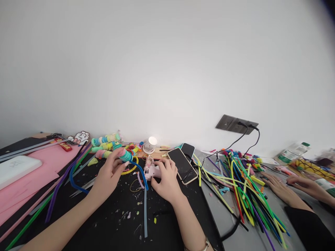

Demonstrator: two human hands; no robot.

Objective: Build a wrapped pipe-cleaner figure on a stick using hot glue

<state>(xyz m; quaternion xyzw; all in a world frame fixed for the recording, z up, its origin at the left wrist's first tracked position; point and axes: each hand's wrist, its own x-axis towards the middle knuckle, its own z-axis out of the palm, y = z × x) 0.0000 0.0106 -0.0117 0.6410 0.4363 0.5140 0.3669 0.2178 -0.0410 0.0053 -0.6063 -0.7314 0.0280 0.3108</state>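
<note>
My left hand is closed on a coiled pipe cleaner piece in pink and teal, held above the black mat. A loose blue pipe cleaner curves away from that coil toward my right hand. My right hand has its fingers curled over a pale pink glue gun, which points toward the wall; part of its handle is hidden. Below, a grey-blue strip lies on the mat. Behind my left hand are more coiled pieces in blue, yellow and pink.
Two phones lie right of the glue gun, and a white paper cup stands behind it. Loose pipe cleaners cover the grey table. Pink sheets lie left. Another person's hands rest at far right, near a bottle. Black cables reach a wall socket.
</note>
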